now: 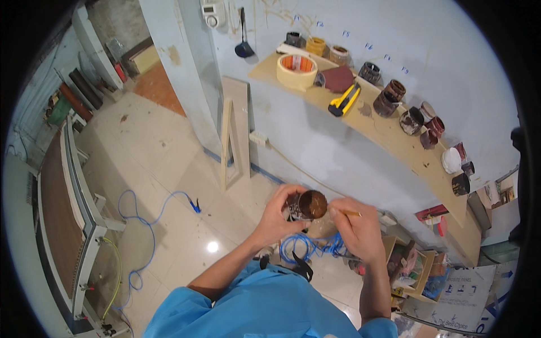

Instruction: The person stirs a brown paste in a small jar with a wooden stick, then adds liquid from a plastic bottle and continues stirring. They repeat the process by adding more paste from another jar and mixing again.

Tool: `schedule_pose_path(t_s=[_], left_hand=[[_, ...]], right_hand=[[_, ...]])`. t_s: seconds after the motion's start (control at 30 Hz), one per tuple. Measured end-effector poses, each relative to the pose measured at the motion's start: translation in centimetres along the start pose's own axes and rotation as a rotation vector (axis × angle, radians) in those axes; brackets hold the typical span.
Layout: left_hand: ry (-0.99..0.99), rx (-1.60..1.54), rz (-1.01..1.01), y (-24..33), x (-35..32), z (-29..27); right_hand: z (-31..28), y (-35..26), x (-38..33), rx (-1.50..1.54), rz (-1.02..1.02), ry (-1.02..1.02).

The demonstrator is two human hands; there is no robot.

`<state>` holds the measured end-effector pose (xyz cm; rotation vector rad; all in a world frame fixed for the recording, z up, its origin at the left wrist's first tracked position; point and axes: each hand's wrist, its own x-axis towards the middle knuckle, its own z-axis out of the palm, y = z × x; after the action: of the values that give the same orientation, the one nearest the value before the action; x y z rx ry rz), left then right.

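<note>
My left hand [277,217] grips a small open tin [307,205] with brown paint or stain inside, held at chest height. My right hand [356,226] is closed on a thin brush or stick [350,213] whose pale handle points right, just beside the tin's rim. Both forearms come up from blue sleeves at the lower edge. Whether the tip touches the paint is hidden by my fingers.
A wooden shelf [389,132] on the blue-white wall carries a roll of tape [296,70], a yellow utility knife [344,100] and several stained jars. A blue hose [147,225] coils on the tiled floor. A machine table [62,219] stands left; boxes sit lower right.
</note>
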<state>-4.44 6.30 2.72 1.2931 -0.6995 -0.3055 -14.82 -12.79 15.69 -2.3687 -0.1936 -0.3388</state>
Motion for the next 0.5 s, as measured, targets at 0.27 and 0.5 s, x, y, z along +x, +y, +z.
schedule_pose_path(t_s=[0.27, 0.5], left_hand=[[-0.146, -0.383, -0.191, -1.9, -0.5, -0.5], [-0.077, -0.582, -0.181, -3.9, -0.6, 0.0]], right_hand=[[1.5, 0.3, -0.7, 0.238, 0.125, 0.147], [0.2, -0.1, -2.4, 0.226, 0.23, 0.065]])
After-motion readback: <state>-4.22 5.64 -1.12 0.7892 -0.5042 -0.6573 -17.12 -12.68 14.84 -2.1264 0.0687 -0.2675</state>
